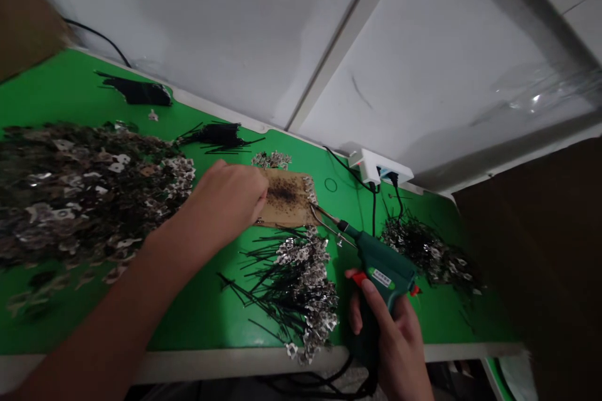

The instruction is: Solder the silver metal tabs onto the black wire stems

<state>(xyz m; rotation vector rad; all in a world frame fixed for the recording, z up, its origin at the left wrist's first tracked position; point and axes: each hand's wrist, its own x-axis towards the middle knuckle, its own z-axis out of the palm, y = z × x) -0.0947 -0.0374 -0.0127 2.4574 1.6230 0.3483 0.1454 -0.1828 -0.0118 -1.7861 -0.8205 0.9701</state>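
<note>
Taking the brown board (289, 216) as the centre of the clock, with twelve at the top of the view, you are working on the green tabletop (197, 319). Your right hand (395, 326) is gripping the green soldering gun (385, 260) at four o'clock, a finger lying at its red trigger (360, 278). The gun's tip is pointing toward ten o'clock and reaching the board's three o'clock edge, where a row of small metal tabs (310, 190) is lying; you can't tell from here whether it is touching them. Your left hand (235, 193) is hovering over or resting on the board's nine o'clock end, its fingers curling inward; its own back is hiding whatever they may be pinching, so its hold can't be told. Black wires with metal ends (308, 288) are lying in a pile between five and six. A large heap of metal pieces (94, 191) is spreading at nine o'clock, partly behind your left forearm. A black wire bundle (220, 135) is lying between ten and eleven, and a white power strip (385, 165) is sitting between two and three.
</note>
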